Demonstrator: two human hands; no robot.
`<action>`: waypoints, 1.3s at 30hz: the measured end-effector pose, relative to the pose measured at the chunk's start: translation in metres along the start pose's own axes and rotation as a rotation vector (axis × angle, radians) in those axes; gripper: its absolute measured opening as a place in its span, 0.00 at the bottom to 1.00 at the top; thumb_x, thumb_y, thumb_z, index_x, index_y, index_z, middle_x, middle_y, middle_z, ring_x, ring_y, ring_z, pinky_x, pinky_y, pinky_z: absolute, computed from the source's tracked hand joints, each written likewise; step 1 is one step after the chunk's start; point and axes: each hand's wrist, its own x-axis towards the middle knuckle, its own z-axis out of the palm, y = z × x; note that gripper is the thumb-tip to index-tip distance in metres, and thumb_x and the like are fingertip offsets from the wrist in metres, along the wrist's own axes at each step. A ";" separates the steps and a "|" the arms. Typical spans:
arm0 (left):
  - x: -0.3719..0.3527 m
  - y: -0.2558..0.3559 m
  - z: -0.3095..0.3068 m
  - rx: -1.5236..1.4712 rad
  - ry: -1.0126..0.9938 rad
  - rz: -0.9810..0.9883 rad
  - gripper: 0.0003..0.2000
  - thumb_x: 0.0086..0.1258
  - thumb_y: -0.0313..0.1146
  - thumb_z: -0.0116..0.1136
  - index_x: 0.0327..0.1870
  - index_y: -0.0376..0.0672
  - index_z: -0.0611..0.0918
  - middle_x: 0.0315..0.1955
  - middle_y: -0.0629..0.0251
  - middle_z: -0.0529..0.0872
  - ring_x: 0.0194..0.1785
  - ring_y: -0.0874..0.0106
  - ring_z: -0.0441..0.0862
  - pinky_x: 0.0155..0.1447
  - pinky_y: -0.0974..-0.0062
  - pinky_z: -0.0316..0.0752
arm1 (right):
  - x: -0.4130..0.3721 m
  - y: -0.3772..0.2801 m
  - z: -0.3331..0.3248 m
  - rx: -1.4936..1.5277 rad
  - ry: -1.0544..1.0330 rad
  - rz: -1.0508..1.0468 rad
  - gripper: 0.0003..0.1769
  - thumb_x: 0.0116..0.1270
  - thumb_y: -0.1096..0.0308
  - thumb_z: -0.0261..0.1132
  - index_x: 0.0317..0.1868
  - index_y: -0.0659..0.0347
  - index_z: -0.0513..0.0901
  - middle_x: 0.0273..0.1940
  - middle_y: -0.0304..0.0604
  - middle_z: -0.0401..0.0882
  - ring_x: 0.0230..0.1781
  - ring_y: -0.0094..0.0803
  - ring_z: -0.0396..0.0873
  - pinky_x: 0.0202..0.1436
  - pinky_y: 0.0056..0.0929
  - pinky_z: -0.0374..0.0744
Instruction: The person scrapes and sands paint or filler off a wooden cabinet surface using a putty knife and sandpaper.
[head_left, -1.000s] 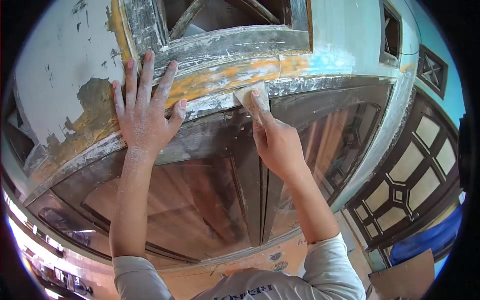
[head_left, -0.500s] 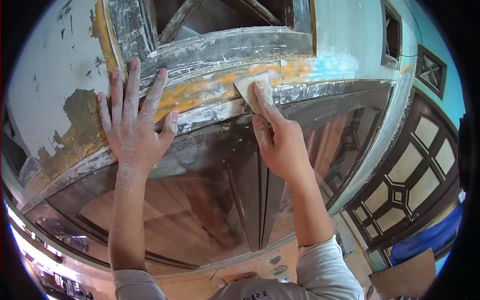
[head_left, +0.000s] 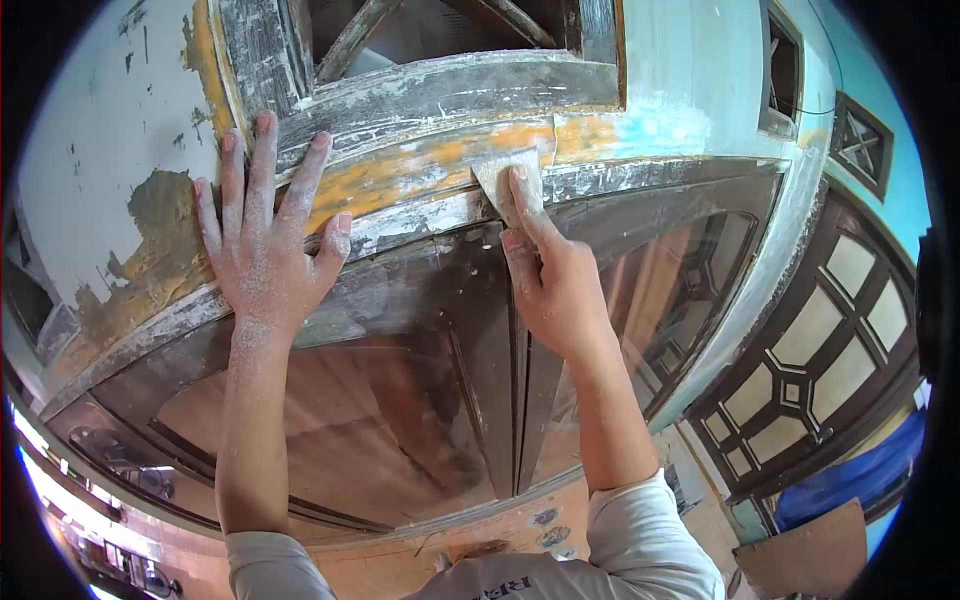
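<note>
My left hand (head_left: 268,255), dusted with white powder, lies flat with its fingers spread across the worn wall and the edge of the door frame. In my right hand (head_left: 562,295) is a putty knife (head_left: 498,178) with a pale, wide blade; its handle is hidden by my fingers. My index finger is stretched along the blade. The blade rests against the orange-and-grey patched wall strip (head_left: 400,180), just above the peeling top rail of the frame (head_left: 425,225).
Below the rail are dark double doors (head_left: 480,300) with glass panes. A weathered wooden vent window (head_left: 450,85) sits above. Another dark panelled door (head_left: 800,380) stands at right, near a blue cloth (head_left: 850,480) and a brown board (head_left: 805,555).
The putty knife has shifted slightly downward along the patched strip. My left hand stays in place on the wall. The whole view has moved a little.
</note>
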 end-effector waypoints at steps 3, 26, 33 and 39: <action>0.001 0.001 0.000 -0.002 -0.015 0.006 0.31 0.72 0.54 0.56 0.78 0.68 0.71 0.83 0.64 0.59 0.84 0.52 0.54 0.81 0.37 0.49 | 0.014 -0.007 -0.006 0.033 0.002 -0.029 0.34 0.76 0.69 0.60 0.80 0.47 0.63 0.29 0.66 0.82 0.34 0.67 0.81 0.38 0.56 0.76; -0.025 -0.057 -0.007 -0.054 -0.032 -0.020 0.35 0.69 0.48 0.61 0.80 0.64 0.68 0.84 0.62 0.55 0.86 0.54 0.49 0.82 0.37 0.44 | -0.011 -0.015 0.000 0.027 -0.063 0.025 0.29 0.77 0.66 0.59 0.77 0.48 0.69 0.33 0.66 0.83 0.36 0.67 0.81 0.39 0.57 0.78; -0.030 -0.074 -0.002 0.044 0.045 -0.103 0.35 0.69 0.46 0.60 0.80 0.65 0.67 0.84 0.63 0.55 0.85 0.50 0.49 0.80 0.33 0.47 | 0.006 -0.037 0.023 -0.018 -0.091 -0.073 0.33 0.76 0.67 0.59 0.80 0.47 0.63 0.28 0.63 0.83 0.32 0.63 0.83 0.38 0.59 0.78; -0.032 -0.073 -0.002 0.013 0.074 -0.107 0.35 0.69 0.46 0.61 0.80 0.65 0.68 0.84 0.63 0.55 0.85 0.50 0.50 0.80 0.33 0.47 | 0.016 -0.047 0.032 -0.008 -0.062 -0.096 0.33 0.77 0.67 0.58 0.80 0.46 0.63 0.26 0.63 0.83 0.29 0.64 0.82 0.35 0.59 0.79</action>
